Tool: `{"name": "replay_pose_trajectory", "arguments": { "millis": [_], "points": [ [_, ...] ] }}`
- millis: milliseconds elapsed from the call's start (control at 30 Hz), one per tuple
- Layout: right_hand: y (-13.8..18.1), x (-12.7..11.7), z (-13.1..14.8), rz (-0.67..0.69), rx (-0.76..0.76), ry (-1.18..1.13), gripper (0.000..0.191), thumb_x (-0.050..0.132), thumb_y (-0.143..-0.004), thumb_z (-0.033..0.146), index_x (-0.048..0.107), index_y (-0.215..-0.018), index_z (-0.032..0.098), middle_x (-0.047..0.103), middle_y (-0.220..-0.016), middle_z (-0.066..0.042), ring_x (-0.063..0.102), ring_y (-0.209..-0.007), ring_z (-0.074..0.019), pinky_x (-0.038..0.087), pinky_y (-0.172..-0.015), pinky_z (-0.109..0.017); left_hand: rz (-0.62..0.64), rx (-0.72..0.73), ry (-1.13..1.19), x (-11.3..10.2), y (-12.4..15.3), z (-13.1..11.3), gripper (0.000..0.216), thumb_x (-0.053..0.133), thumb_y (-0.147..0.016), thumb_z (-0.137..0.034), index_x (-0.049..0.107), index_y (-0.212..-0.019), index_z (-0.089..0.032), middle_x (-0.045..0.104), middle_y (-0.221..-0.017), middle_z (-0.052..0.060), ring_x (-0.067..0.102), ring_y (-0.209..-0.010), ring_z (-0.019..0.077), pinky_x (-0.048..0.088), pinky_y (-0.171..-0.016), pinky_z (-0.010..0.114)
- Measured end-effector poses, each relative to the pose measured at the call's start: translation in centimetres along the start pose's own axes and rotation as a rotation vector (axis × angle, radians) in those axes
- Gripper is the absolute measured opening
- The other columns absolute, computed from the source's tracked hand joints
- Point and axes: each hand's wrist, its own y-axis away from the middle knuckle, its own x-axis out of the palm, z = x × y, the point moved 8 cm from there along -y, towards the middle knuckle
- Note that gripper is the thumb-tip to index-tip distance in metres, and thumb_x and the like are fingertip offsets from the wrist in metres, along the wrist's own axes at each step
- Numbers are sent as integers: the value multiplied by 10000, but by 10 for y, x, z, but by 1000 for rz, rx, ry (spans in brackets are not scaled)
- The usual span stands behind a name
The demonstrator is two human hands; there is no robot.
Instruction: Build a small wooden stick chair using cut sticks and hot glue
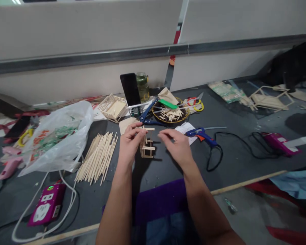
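Note:
My left hand (pixel 131 136) grips a small frame of thin wooden sticks (pixel 148 148) by its upper left edge. The frame stands tilted over the dark table. Just to its right is my right hand (pixel 175 142), apart from the frame, with thumb and fingertips pinched together. Whether anything tiny sits in that pinch cannot be made out. Behind the hands lie blue-handled cutters (pixel 149 115) and a round basket (pixel 186 117) of short stick pieces. A blue glue gun (pixel 202 135) rests to the right of my right hand.
Loose wooden sticks (pixel 97 158) lie left, beside a white plastic bag (pixel 58 136) and a magenta power strip (pixel 47 204). A finished-looking stick model (pixel 113 108), a phone (pixel 131 89), a green jar (pixel 142 86) and scissors (pixel 199 104) stand or lie behind. Another magenta power strip (pixel 279 144) is right.

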Motion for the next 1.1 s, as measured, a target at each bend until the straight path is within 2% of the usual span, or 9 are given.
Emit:
{"name": "replay_pose_trajectory", "arguments": {
  "millis": [67,133,167,233,300,367,433,767,1100],
  "points": [
    [6,-40,-26,-153,137,256,241,510,-931,313,714,-908,187,731,-886,-84,653,-831,-220,474,-807,-327,-55,15,54,-4,-1,0,143,756,-757,-362,775,-741,-221,674,-1018,74,599,-1077,242,434,-970,387],
    [11,-74,-55,-180,306,581,259,498,-933,285,705,-1006,148,727,-964,-136,653,-917,-274,468,-828,-370,-82,41,85,-5,-2,-2,153,763,-750,-375,771,-736,-223,672,-948,59,611,-1012,221,447,-943,366],
    [12,-88,-70,-142,387,730,277,497,-931,275,694,-1058,127,717,-1017,-168,645,-974,-305,466,-830,-389,-91,57,94,-6,-3,-3,159,763,-751,-381,768,-735,-223,671,-927,54,613,-993,214,452,-930,357],
    [12,-102,-99,35,527,935,314,476,-933,253,672,-1128,102,691,-1114,-213,629,-1052,-350,467,-822,-414,-112,98,102,-7,-3,-6,167,763,-753,-388,762,-735,-222,672,-910,50,615,-968,206,462,-900,340],
    [11,-105,-122,224,625,1013,321,480,-921,231,654,-1170,127,680,-1170,-209,630,-1078,-358,469,-808,-419,-122,139,109,-6,-2,-9,169,756,-765,-387,756,-742,-220,674,-885,43,616,-932,194,465,-875,325],
    [10,-101,-137,344,661,1010,307,488,-911,213,659,-1157,144,686,-1176,-200,652,-1058,-332,471,-788,-387,-104,159,123,-4,-2,-10,167,738,-790,-380,750,-752,-218,678,-849,33,616,-875,177,464,-850,311],
    [7,-95,-144,378,648,989,279,494,-907,199,676,-1110,136,696,-1156,-202,673,-1026,-302,468,-766,-345,-82,148,133,-3,-2,-8,176,722,-807,-382,745,-759,-215,683,-811,27,613,-817,167,464,-815,302],
    [4,-86,-136,178,511,859,374,547,-866,157,579,-1237,125,650,-1135,-188,645,-1017,-286,447,-800,-318,-115,117,177,-9,-4,0,213,724,-799,-410,731,-741,-205,695,-783,25,610,-764,158,468,-755,282],
    [1,-86,-145,170,400,671,400,570,-796,133,598,-1195,119,637,-1175,-174,603,-1065,-272,439,-924,-340,-144,87,206,-10,-5,4,235,743,-771,-425,731,-730,-194,695,-762,26,586,-714,152,460,-706,280]
  ]
}}
